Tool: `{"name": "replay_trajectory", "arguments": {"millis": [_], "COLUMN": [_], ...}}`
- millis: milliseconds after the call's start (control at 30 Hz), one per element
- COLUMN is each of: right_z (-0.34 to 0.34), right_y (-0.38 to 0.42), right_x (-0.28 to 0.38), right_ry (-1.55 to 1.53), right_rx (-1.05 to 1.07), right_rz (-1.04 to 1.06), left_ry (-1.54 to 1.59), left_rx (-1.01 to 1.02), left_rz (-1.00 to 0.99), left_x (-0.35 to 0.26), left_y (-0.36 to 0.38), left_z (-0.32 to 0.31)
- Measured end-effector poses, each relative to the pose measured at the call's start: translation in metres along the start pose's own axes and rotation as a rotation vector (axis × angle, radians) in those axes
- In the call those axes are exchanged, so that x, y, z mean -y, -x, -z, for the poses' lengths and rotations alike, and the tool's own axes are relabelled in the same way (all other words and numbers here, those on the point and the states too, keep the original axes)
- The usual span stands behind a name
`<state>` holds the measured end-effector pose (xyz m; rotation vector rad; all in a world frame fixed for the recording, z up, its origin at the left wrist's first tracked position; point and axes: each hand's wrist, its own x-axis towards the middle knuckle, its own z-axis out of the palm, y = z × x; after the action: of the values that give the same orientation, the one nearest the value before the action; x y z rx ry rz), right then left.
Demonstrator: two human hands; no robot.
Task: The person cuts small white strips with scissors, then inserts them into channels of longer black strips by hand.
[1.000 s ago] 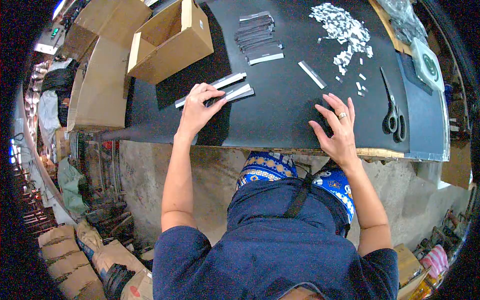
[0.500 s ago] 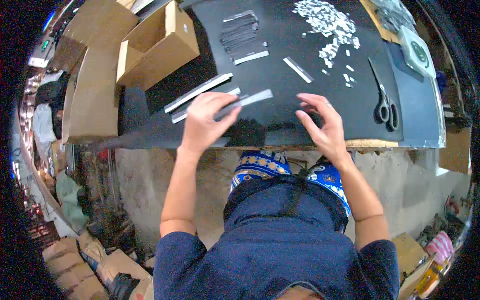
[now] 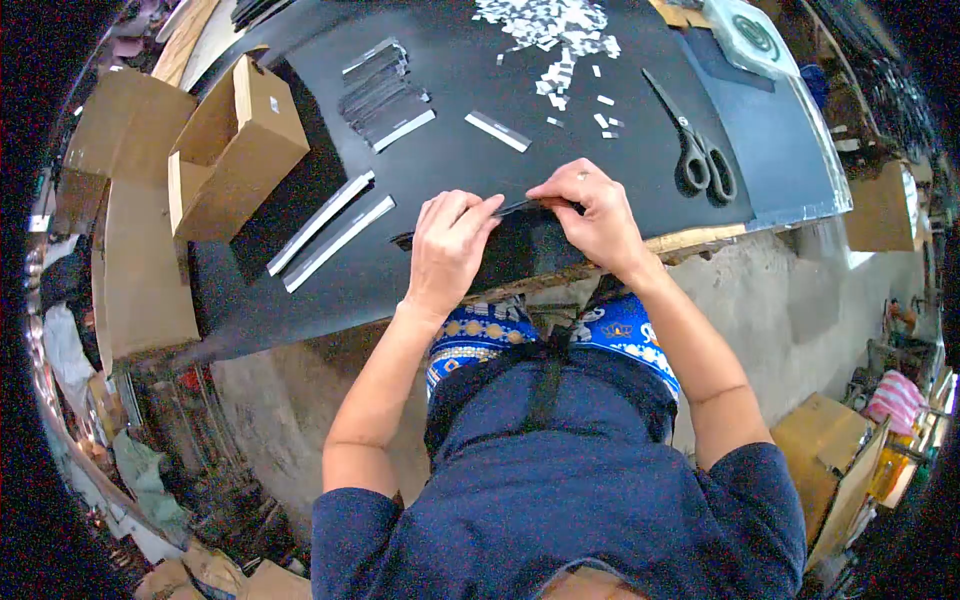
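black table (image 3: 600, 190) | both grips, left hand (image 3: 450, 250), right hand (image 3: 590, 215), pinching strip (image 3: 520, 207) | scissors (image 3: 700, 150) beside

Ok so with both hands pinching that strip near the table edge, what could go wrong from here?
The left hand and right hand hold the thin strip close to the table edge, so it might slip off toward the floor. The two loose strips lie beside the left forearm and could get nudged. The scissors lie near the right hand; a sweep could knock them.
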<state>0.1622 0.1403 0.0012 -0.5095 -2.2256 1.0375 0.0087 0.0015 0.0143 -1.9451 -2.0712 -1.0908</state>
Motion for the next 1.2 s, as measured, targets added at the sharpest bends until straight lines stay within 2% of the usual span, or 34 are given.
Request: {"name": "replay_trajectory", "arguments": {"millis": [67, 200, 267, 300, 367, 500, 800, 867, 1033, 1100, 1200], "right_z": [0.000, -0.006, -0.010, -0.014, -0.021, -0.026, -0.023, -0.013, -0.009, -0.006, -0.005], "right_y": [0.002, 0.005, 0.007, 0.008, 0.011, 0.010, 0.008, 0.006, 0.008, 0.010, 0.011], "right_x": [-0.004, 0.002, 0.007, 0.008, 0.010, 0.013, 0.013, 0.012, 0.004, 0.000, 0.001], "right_ry": [0.032, 0.009, -0.253, -0.252, -0.569, -0.621, -0.335, -0.050, 0.100, 0.325, 0.350], "right_rx": [0.000, -0.078, -0.138, -0.139, -0.150, -0.180, -0.252, -0.182, -0.222, -0.159, -0.154], "right_rz": [0.046, -0.003, -0.150, -0.150, -0.206, -0.222, -0.146, -0.085, -0.013, 0.157, 0.156], "left_ry": [0.005, 0.078, 0.069, 0.075, 0.083, 0.083, 0.086, 0.091, 0.058, 0.063, 0.073], "left_rx": [-0.005, -0.026, -0.016, -0.013, -0.009, -0.009, -0.008, -0.014, -0.009, -0.015, -0.033], "left_rz": [0.026, 0.083, 0.096, 0.106, 0.116, 0.131, 0.137, 0.129, 0.104, 0.097, 0.076], "left_x": [0.001, 0.000, 0.000, 0.001, 0.001, 0.000, 0.003, 0.004, 0.004, 0.006, 0.008], "left_y": [0.003, 0.003, 0.002, 0.002, 0.001, 0.000, 0.002, 0.002, 0.004, 0.004, 0.005], "left_z": [-0.004, -0.008, -0.007, -0.008, -0.009, -0.009, -0.010, -0.010, -0.010, -0.011, -0.013]}}
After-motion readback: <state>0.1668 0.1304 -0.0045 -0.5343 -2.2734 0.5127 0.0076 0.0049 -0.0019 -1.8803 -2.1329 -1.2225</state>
